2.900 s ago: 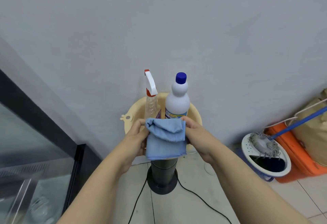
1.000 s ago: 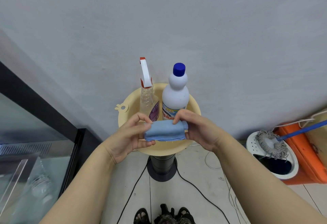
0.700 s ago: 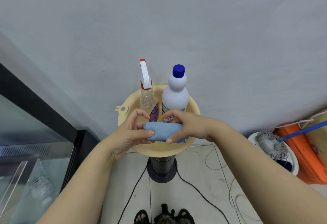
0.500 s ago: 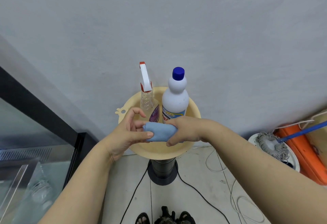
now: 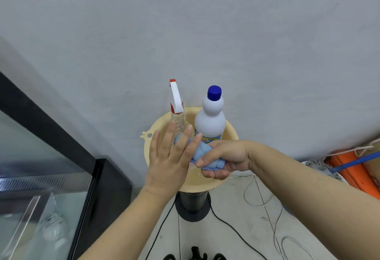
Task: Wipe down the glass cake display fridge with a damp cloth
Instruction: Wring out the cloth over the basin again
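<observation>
Fingers of the right hand [image 5: 224, 160] are closed around a bunched light-blue microfibre cloth [image 5: 202, 155], which is held above a round pale-yellow plastic basin [image 5: 230, 134] set on a dark cylindrical stand [image 5: 193, 200]. The left hand [image 5: 170, 155] is spread flat with fingers extended, and its fingertips are laid against the cloth. A clear spray bottle with a white-and-red trigger [image 5: 176, 107] and a white bottle with a blue cap [image 5: 210, 116] are stood upright in the basin, while the glass cake display fridge with a black frame [image 5: 47, 177] is seen at the left.
</observation>
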The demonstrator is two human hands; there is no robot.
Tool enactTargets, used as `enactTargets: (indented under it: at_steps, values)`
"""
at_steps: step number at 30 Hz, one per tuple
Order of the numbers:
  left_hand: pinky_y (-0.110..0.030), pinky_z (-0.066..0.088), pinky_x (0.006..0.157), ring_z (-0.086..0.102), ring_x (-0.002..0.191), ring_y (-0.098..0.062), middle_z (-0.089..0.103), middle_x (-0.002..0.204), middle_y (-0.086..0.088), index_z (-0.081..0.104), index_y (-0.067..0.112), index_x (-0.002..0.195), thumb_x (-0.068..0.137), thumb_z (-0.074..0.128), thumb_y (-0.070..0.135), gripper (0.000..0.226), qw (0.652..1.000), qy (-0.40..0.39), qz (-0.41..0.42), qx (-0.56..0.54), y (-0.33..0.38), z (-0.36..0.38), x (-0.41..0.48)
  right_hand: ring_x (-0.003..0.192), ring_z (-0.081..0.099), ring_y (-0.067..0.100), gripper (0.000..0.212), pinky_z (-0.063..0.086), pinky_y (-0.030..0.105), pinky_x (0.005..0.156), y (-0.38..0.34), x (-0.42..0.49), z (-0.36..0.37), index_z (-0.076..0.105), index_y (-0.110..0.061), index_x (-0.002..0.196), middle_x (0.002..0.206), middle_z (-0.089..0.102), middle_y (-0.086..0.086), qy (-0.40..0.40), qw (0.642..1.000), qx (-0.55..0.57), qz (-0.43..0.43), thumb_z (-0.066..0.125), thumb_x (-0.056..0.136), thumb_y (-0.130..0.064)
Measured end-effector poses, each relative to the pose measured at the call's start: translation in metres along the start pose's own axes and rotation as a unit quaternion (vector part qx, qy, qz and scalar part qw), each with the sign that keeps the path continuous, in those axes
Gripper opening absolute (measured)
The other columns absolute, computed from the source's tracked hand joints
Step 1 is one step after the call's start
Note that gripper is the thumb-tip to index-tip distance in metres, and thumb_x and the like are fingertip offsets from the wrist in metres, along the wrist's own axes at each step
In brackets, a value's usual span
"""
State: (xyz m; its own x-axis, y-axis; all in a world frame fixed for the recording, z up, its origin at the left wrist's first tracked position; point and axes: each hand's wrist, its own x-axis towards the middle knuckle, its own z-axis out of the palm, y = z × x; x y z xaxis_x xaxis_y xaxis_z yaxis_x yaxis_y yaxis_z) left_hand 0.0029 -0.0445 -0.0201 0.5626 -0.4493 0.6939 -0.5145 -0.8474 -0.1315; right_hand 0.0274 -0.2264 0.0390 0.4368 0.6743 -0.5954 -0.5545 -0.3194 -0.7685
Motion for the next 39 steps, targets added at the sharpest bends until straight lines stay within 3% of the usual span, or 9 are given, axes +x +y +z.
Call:
enactTargets:
  at_steps: [5, 10, 13, 19, 24, 28, 31, 33, 39]
  values:
    - [-0.039, 0.038, 0.093, 0.061, 0.084, -0.025, 0.06, 0.073, -0.001, 0.049, 0.017, 0.077, 0.075, 0.061, 0.006, 0.017, 0.993, 0.07, 0.095, 0.029, -0.017, -0.003, 0.032, 0.034, 0.026, 0.005, 0.025, 0.018, 0.013, 0.036, -0.009, 0.007, -0.001, 0.045, -0.014, 0.065, 0.048, 0.044, -0.002, -0.062, 0.99, -0.109, 0.061, 0.057, 0.086, -0.011]
    - [-0.025, 0.035, 0.047, 0.053, 0.052, -0.024, 0.054, 0.061, -0.004, 0.055, 0.014, 0.07, 0.053, 0.073, 0.0, 0.029, 0.977, -0.175, 0.118, 0.0, -0.018, -0.008, 0.048, 0.045, 0.032, 0.015, 0.027, 0.026, 0.022, 0.044, -0.011, 0.018, 0.007, 0.052, -0.007, 0.073, 0.057, 0.046, 0.005, 0.067, 0.953, -0.274, 0.107, 0.072, 0.077, -0.025]
    - [-0.03, 0.035, 0.062, 0.062, 0.085, -0.026, 0.061, 0.096, -0.006, 0.049, 0.013, 0.102, 0.081, 0.057, 0.006, 0.024, 0.924, -0.376, 0.044, 0.045, -0.012, -0.007, 0.049, 0.053, 0.046, 0.018, 0.026, 0.037, 0.025, 0.051, -0.015, 0.027, 0.021, 0.051, -0.007, 0.066, 0.061, 0.052, 0.003, 0.205, 0.83, -0.506, 0.115, 0.066, 0.077, -0.025]
    - [-0.03, 0.045, 0.063, 0.063, 0.085, -0.027, 0.064, 0.093, -0.01, 0.056, 0.008, 0.095, 0.085, 0.048, 0.007, 0.013, 0.883, -0.447, -0.13, -0.065, -0.014, 0.007, 0.047, 0.073, 0.05, 0.021, 0.005, 0.035, 0.023, 0.052, -0.005, 0.041, 0.022, 0.05, -0.018, 0.088, 0.07, 0.044, -0.004, 0.335, 0.664, -0.668, 0.029, 0.053, 0.089, -0.022]
    - [-0.025, 0.033, 0.048, 0.04, 0.052, -0.02, 0.045, 0.063, -0.007, 0.049, 0.012, 0.075, 0.082, 0.055, 0.006, 0.011, 0.677, -0.617, -0.283, -0.285, -0.015, 0.007, 0.049, 0.074, 0.062, 0.026, 0.018, 0.029, 0.023, 0.048, 0.016, 0.049, 0.015, 0.056, -0.014, 0.103, 0.091, 0.067, 0.003, 0.35, 0.588, -0.722, -0.1, 0.051, 0.09, -0.024]
    - [-0.022, 0.025, 0.044, 0.025, 0.043, -0.012, 0.032, 0.048, 0.0, 0.038, 0.017, 0.063, 0.081, 0.058, 0.001, 0.031, 0.542, -0.649, -0.35, -0.403, -0.022, 0.007, 0.05, 0.032, 0.049, 0.019, 0.034, 0.019, 0.015, 0.042, 0.026, 0.05, 0.007, 0.058, -0.017, 0.061, 0.043, 0.054, -0.002, 0.386, 0.52, -0.744, -0.167, 0.083, 0.045, -0.033]
    - [-0.021, 0.026, 0.043, 0.026, 0.043, -0.011, 0.032, 0.047, 0.002, 0.039, 0.017, 0.062, 0.082, 0.06, 0.003, 0.032, 0.522, -0.65, -0.343, -0.434, -0.025, 0.01, 0.051, 0.028, 0.045, 0.019, 0.037, 0.016, 0.014, 0.041, 0.033, 0.055, 0.0, 0.056, -0.018, 0.058, 0.039, 0.05, -0.003, 0.399, 0.524, -0.728, -0.188, 0.085, 0.04, -0.033]
    - [-0.021, 0.033, 0.045, 0.036, 0.047, -0.012, 0.042, 0.054, 0.001, 0.047, 0.016, 0.072, 0.08, 0.064, 0.009, 0.02, 0.608, -0.615, -0.294, -0.407, -0.021, 0.015, 0.049, 0.043, 0.051, 0.019, 0.031, 0.016, 0.015, 0.041, 0.031, 0.053, -0.003, 0.059, -0.018, 0.073, 0.055, 0.06, -0.002, 0.399, 0.563, -0.702, -0.176, 0.08, 0.056, -0.033]
    - [-0.034, 0.05, 0.079, 0.052, 0.103, -0.023, 0.047, 0.129, -0.003, 0.043, 0.021, 0.133, 0.075, 0.069, 0.018, 0.063, 0.917, -0.272, -0.161, -0.243, -0.016, 0.011, 0.017, 0.044, 0.03, 0.014, 0.013, 0.021, 0.024, 0.045, 0.02, 0.023, -0.025, 0.049, -0.013, 0.072, 0.054, 0.042, 0.002, 0.279, 0.943, -0.181, 0.017, 0.062, 0.076, -0.013]
